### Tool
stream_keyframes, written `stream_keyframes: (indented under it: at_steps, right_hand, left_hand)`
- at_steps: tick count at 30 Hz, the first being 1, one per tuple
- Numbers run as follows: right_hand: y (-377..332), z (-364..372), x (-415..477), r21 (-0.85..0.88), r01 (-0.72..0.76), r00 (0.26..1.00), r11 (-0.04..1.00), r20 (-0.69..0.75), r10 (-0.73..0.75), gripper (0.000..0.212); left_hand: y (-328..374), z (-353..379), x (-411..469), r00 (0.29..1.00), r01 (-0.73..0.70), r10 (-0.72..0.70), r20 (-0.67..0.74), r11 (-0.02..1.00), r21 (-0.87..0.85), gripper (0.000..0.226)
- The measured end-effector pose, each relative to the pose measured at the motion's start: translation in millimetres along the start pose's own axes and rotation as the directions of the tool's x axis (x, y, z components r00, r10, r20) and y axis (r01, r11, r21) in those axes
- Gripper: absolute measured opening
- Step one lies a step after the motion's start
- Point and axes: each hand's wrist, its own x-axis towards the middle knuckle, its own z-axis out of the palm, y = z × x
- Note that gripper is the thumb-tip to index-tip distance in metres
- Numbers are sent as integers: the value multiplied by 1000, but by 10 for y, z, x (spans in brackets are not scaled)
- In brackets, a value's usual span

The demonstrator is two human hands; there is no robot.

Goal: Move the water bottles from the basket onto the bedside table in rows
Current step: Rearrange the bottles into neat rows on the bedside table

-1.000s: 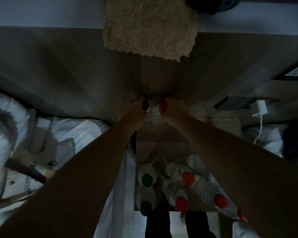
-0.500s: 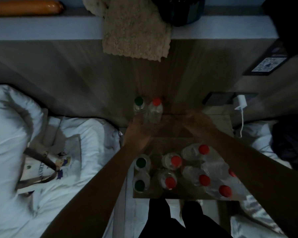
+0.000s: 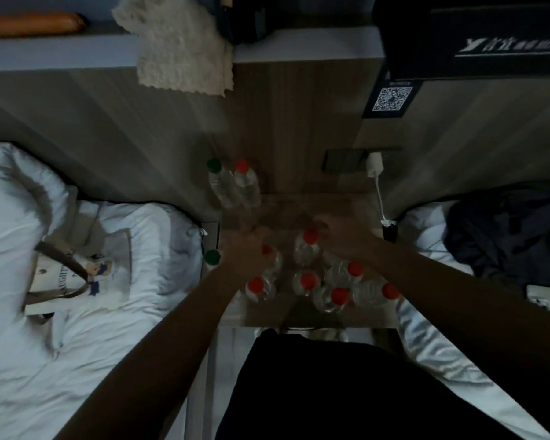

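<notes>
One wide-angle camera on the person's head looks steeply down and forward from close above the bedside table point(image 3: 299, 208). The left hand point(image 3: 245, 246) and right hand point(image 3: 340, 238) sit just below mid-frame, and the wooden wall point(image 3: 299, 122) rises beyond them.

Overall level: I read this as dim, with a grey-blue cast and no lamp in view.
Brightest: the white rumpled bedding point(image 3: 86, 328) catches most of the light, and its folds throw soft shadows.
Darkest: the black clothing point(image 3: 315, 392) at the bottom centre loses all detail.
Worktop: the brown wooden worktop point(image 3: 299, 211) is murky. The clear plastic bottles with red caps point(image 3: 308, 282) show mainly by their caps.
Hands: the left hand point(image 3: 245, 246) and right hand point(image 3: 340, 236) are shadowed and soft-edged, so I cannot resolve the fingers.
Distortion: the wood-grain wall panel point(image 3: 124, 128) fans outward and the forearms stretch toward the corners.
Sharpness: the black QR-code sign point(image 3: 391, 98) stays fairly crisp.
</notes>
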Motion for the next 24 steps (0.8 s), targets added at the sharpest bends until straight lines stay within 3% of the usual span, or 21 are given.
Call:
stream_keyframes:
  at_steps: [4,7,15,24]
  right_hand:
    - [25,47,-28,-31,43,998,999,49,-42,49]
    - [9,66,-3,-77,38,994,996,105,-30,55]
    - [25,179,75,-140,27,996,990,87,-15,68]
    - [-73,353,156,-214,-61,997,975,-51,51,27]
  left_hand:
    - [130,36,-85,999,32,-28,42,995,-93,44]
    - [129,90,-84,998,3,0,59,998,-55,48]
    - [54,187,10,986,100,-97,134,995,-17,34]
    - [206,328,86,986,109,-95,134,988,-104,35]
